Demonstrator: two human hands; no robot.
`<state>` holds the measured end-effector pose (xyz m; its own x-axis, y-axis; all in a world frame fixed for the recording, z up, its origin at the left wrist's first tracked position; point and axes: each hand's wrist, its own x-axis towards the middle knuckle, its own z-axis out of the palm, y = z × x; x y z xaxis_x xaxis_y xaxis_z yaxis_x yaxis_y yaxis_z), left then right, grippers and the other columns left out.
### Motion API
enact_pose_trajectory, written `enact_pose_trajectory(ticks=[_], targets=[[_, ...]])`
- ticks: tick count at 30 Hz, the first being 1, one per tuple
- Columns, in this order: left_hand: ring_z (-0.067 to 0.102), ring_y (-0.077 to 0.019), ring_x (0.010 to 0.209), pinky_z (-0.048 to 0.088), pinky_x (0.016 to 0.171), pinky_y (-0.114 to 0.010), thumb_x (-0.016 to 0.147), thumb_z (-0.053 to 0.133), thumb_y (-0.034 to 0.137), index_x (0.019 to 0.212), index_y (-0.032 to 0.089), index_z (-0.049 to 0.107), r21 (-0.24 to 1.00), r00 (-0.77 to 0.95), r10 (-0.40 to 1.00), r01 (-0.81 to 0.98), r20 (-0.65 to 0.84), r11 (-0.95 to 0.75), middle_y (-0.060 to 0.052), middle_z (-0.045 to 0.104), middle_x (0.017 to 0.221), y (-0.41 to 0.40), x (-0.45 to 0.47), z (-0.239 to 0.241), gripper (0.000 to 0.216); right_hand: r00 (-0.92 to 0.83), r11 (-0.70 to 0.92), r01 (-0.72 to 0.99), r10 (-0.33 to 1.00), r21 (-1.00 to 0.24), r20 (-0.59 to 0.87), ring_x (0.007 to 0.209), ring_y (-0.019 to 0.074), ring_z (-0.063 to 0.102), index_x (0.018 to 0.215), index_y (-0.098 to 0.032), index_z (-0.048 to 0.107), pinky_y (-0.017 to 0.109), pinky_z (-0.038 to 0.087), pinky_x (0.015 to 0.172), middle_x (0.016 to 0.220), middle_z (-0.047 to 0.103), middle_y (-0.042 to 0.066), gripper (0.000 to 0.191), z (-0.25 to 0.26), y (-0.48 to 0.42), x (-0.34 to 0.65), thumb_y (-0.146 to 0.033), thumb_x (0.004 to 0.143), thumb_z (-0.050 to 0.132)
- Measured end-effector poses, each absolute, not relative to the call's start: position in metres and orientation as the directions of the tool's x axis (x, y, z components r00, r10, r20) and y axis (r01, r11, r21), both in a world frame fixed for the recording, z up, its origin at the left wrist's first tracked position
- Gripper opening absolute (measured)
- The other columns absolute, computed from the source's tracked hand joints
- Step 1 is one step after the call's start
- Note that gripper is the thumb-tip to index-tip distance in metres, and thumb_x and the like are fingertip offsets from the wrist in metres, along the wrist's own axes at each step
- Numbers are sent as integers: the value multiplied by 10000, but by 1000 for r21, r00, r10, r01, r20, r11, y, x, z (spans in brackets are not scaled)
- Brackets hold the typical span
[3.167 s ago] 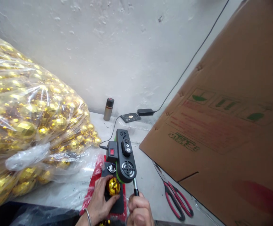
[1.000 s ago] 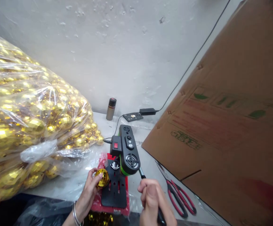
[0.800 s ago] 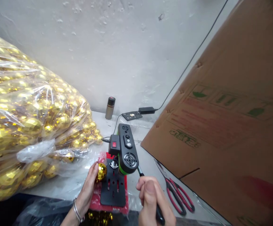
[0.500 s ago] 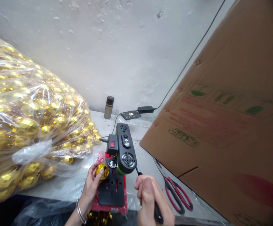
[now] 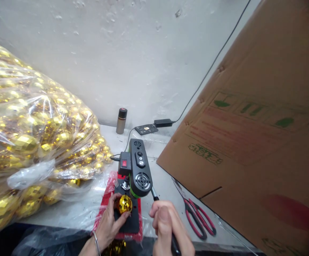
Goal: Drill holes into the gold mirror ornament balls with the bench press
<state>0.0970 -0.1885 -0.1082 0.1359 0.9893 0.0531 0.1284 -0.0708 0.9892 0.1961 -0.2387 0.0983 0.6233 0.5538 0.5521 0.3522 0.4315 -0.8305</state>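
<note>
A gold mirrored ball (image 5: 125,204) is pinched between the thumb and fingers of my left hand (image 5: 111,217). It is over the black base plate (image 5: 128,224) of a small bench press (image 5: 140,167), just below and left of the press's black head. My right hand (image 5: 167,227) is wrapped round the black grip of the press's lever (image 5: 154,193), which slants down toward me. A red switch (image 5: 124,163) sits on the box at the head's left side. Whether the ball touches the base plate, I cannot tell.
A large clear bag of gold balls (image 5: 37,135) fills the left. Red-handled scissors (image 5: 199,218) lie right of the press, beside a big cardboard box (image 5: 250,124). Behind stand a dark-capped bottle (image 5: 121,121), a black adapter (image 5: 163,123) and its cable.
My left hand has moved right and toward me with the ball, turning it to lie over the base plate. My right hand stays on the lever. The view has shifted slightly.
</note>
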Motion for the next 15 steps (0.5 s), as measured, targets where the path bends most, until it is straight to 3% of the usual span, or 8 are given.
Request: enact_pose_trajectory(ticks=[9, 15], targets=[[577, -381, 1342, 443, 1158, -582, 839, 699, 433, 1323, 225, 617, 925, 271, 947, 286, 173, -251, -164, 658, 1384, -177, 99, -93, 533, 585, 459, 398, 540, -794, 605, 561, 80, 439, 687, -191, 512, 257, 333, 548, 649, 482, -27, 336, 96, -239, 200, -148, 1019, 479], [611, -399, 1310, 465, 1138, -592, 806, 734, 409, 1330, 221, 636, 928, 296, 947, 303, 126, -219, -175, 681, 1379, -177, 98, -92, 566, 599, 390, 404, 571, -828, 561, 528, 75, 423, 713, -196, 535, 267, 304, 533, 640, 497, -33, 331, 94, -242, 199, -233, 1038, 487]])
